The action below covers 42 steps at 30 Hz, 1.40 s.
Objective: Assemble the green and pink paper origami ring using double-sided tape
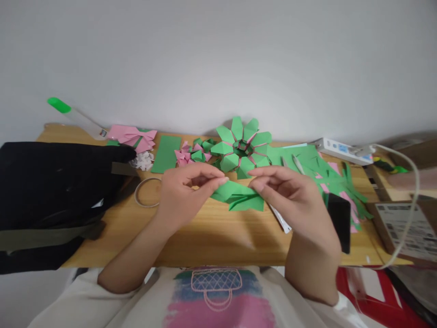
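Note:
A folded piece of green paper (241,197) is held up over the wooden table (218,239), between my two hands. My left hand (186,193) pinches its left corner between thumb and fingers. At the upper right side of the paper, my right hand (290,196) pinches it with thumb and forefinger. Just behind my hands stands a ring-shaped paper flower (229,161) with green petals and pink edges. Folded pink and green pieces (184,154) lie to its left, beside a flat green sheet (166,154).
Green and pink paper strips (332,177) and a black phone (339,221) lie right, near a power strip (341,150). A tape roll (138,193), white scraps (142,161), pink folded paper (131,136) and a black bag (51,191) are left. A white cable (414,196) hangs right.

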Available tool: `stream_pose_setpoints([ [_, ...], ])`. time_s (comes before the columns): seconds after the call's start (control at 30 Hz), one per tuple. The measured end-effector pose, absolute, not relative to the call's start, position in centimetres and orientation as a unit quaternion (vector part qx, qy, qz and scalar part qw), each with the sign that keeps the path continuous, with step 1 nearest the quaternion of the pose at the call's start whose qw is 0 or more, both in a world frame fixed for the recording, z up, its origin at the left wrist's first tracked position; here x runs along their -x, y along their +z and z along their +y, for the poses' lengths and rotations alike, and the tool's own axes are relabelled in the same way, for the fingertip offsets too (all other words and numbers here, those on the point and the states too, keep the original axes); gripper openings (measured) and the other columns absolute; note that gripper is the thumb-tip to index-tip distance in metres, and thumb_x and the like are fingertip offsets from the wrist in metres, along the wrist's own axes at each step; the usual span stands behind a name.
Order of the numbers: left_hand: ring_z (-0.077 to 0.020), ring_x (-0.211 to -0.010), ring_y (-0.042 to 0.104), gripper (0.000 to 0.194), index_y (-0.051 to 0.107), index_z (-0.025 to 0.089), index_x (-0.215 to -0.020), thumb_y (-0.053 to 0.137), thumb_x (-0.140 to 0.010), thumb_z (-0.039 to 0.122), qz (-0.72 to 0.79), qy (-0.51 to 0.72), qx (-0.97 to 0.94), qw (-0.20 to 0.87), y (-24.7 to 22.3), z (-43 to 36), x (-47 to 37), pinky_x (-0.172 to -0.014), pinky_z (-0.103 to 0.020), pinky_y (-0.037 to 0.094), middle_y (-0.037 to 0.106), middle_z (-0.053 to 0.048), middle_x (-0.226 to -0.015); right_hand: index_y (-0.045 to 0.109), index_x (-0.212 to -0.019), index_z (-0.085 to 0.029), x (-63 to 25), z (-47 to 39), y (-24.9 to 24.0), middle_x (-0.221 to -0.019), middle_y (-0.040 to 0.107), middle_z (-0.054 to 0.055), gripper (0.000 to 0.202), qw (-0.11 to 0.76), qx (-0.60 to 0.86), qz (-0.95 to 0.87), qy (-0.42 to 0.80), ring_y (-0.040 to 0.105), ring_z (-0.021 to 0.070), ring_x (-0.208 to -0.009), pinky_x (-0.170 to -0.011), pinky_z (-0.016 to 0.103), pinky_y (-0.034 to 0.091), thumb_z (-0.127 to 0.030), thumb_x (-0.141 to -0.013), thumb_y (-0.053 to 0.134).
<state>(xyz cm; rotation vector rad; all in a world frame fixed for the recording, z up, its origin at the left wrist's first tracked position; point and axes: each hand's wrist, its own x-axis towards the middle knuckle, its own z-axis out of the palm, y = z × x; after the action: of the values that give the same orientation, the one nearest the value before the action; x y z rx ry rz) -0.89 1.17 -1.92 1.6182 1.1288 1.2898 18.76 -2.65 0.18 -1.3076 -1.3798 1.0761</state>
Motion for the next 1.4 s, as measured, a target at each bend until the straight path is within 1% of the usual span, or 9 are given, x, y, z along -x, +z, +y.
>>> stream_pose_setpoints([
  [0.17, -0.0111, -0.064, 0.068, 0.003, 0.074, 0.02, -0.078, 0.074, -0.076, 0.018, 0.465, 0.518, -0.586, 0.415, -2.6, 1.7, 1.0, -0.057, -0.02, 0.054, 0.075, 0.001, -0.074, 0.071, -0.106, -0.029, -19.6, -3.3, -0.6, -0.092, 0.071, 0.002, 0.023, 0.468, 0.47, -0.611, 0.432, 0.065, 0.0146, -0.08, -0.07, 0.029, 0.056, -0.017, -0.087, 0.064],
  [0.33, -0.0137, -0.066, 0.067, 0.004, 0.073, 0.019, -0.079, 0.072, -0.079, 0.023, 0.452, 0.487, -0.588, 0.461, -2.2, 1.6, 0.9, -0.056, -0.023, 0.053, 0.074, -0.001, -0.074, 0.073, -0.094, -0.027, -19.7, -3.4, -1.3, -0.084, 0.07, 0.001, 0.024, 0.48, 0.472, -0.628, 0.389, 0.062, 0.0147, -0.078, -0.071, 0.03, 0.052, -0.008, -0.083, 0.062],
  [0.43, -0.0199, -0.09, 0.07, 0.009, 0.074, 0.021, -0.089, 0.069, -0.083, 0.026, 0.392, 0.462, -0.636, 0.477, -1.9, 1.3, 1.4, -0.073, -0.029, 0.058, 0.076, -0.005, -0.096, 0.074, -0.089, -0.026, -19.7, -3.2, -1.4, -0.081, 0.069, 0.001, 0.026, 0.493, 0.474, -0.622, 0.382, 0.063, 0.0151, -0.077, -0.068, 0.029, 0.05, -0.006, -0.081, 0.059],
  [0.53, -0.0279, -0.122, 0.059, 0.047, 0.067, 0.028, -0.12, 0.079, -0.074, 0.03, 0.31, 0.432, -0.695, 0.484, -2.0, 0.9, 2.2, -0.101, -0.04, 0.051, 0.065, -0.008, -0.128, 0.074, -0.09, -0.026, -19.7, -3.2, -1.4, -0.079, 0.069, 0.0, 0.025, 0.504, 0.478, -0.609, 0.384, 0.063, 0.0147, -0.077, -0.068, 0.027, 0.05, -0.007, -0.08, 0.061],
  [0.6, -0.0281, -0.128, 0.053, 0.061, 0.059, 0.031, -0.132, 0.079, -0.074, 0.025, 0.296, 0.423, -0.715, 0.471, -2.2, 0.7, 2.4, -0.106, -0.042, 0.047, 0.059, -0.008, -0.135, 0.074, -0.09, -0.027, -19.7, -3.2, -1.4, -0.079, 0.069, 0.0, 0.025, 0.508, 0.474, -0.606, 0.387, 0.063, 0.0139, -0.076, -0.069, 0.026, 0.051, -0.008, -0.081, 0.062],
  [0.8, -0.0218, -0.115, 0.059, 0.037, 0.065, 0.026, -0.119, 0.057, -0.086, 0.01, 0.332, 0.443, -0.697, 0.455, -2.3, 0.5, 1.9, -0.097, -0.036, 0.052, 0.063, -0.008, -0.118, 0.075, -0.088, -0.026, -19.6, -3.4, -1.1, -0.08, 0.07, 0.002, 0.019, 0.507, 0.479, -0.605, 0.384, 0.065, 0.0158, -0.078, -0.069, 0.028, 0.052, -0.011, -0.082, 0.063],
  [0.97, -0.0201, -0.106, 0.061, 0.032, 0.066, 0.024, -0.114, 0.06, -0.085, 0.011, 0.34, 0.456, -0.706, 0.422, -2.5, 0.7, 1.5, -0.088, -0.032, 0.054, 0.065, -0.007, -0.11, 0.074, -0.092, -0.026, -19.6, -3.8, -1.1, -0.081, 0.07, 0.002, 0.019, 0.503, 0.472, -0.613, 0.384, 0.065, 0.0152, -0.077, -0.068, 0.027, 0.053, -0.013, -0.086, 0.062],
  [1.17, -0.0175, -0.092, 0.066, 0.026, 0.066, 0.023, -0.107, 0.062, -0.083, 0.014, 0.39, 0.485, -0.662, 0.418, -2.4, 0.4, 0.8, -0.078, -0.028, 0.056, 0.069, -0.003, -0.096, 0.065, -0.121, -0.031, -19.2, -3.9, -1.2, -0.091, 0.068, 0.001, 0.039, 0.504, 0.49, -0.596, 0.388, 0.063, 0.0135, -0.073, -0.066, 0.028, 0.056, -0.013, -0.086, 0.064],
  [1.4, -0.0132, -0.069, 0.066, 0.015, 0.067, 0.022, -0.087, 0.064, -0.077, 0.011, 0.415, 0.478, -0.621, 0.463, -1.5, 0.7, 0.0, -0.061, -0.023, 0.053, 0.072, 0.003, -0.082, 0.064, -0.121, -0.032, -18.7, -3.6, -0.9, -0.092, 0.067, 0.0, 0.038, 0.488, 0.496, -0.618, 0.367, 0.062, 0.0128, -0.076, -0.072, 0.027, 0.054, -0.014, -0.087, 0.064],
])
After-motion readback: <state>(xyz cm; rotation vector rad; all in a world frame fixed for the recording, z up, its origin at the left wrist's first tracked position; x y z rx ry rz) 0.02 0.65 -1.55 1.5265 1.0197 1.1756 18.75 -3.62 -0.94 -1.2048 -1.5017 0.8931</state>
